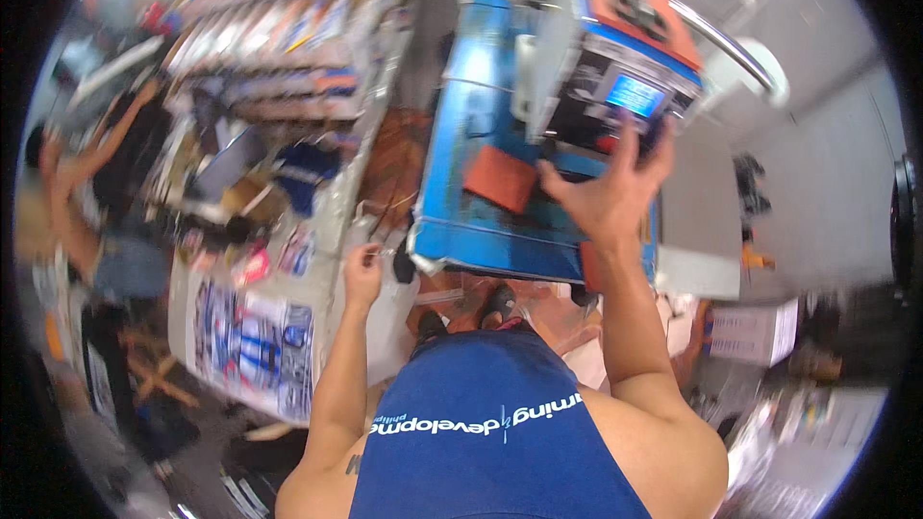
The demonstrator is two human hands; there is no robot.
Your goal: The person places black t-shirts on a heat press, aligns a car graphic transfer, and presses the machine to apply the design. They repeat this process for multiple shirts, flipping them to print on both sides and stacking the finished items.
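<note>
Cluttered shop: right hand (pixel 615 194) spread open on blue machine (pixel 500 154), left hand (pixel 362 271) pinching sth small.

Bright, even indoor light with ceiling lamps glaring upper left; motion blur throughout, heavy fisheye bending and dark rim.

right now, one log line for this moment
right hand open on blue machine near screen | left hand pinching small item, unclear

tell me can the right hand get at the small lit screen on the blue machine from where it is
Probably yes: the right hand is raised, fingers spread, just below the lit screen on the blue machine, its fingertips near the panel's lower edge, with nothing between them.
</note>
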